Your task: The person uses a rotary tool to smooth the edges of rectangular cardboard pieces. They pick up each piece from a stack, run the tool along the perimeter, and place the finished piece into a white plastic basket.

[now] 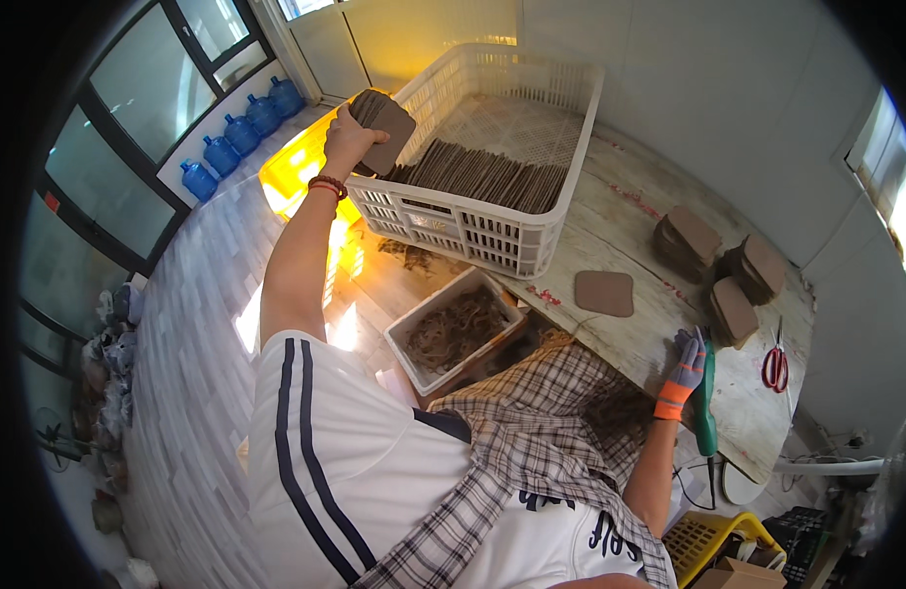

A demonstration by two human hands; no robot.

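Note:
My left hand, bare with a red bead bracelet at the wrist, grips a stack of brown pads with rounded corners. It is raised over the left rim of a white plastic crate. Inside the crate, many similar pads stand on edge in a row along the near side. At the table's right part, my right hand wears a grey glove with an orange cuff. Its fingers close on a green-handled corded tool; the tool's tip is hard to make out. A single pad lies flat on the table.
Several stacks of pads stand at the table's back right, near red-handled scissors. Below the table edge is a white bin of brown scraps. A yellow crate stands left. Blue water bottles line the wall. A yellow basket sits lower right.

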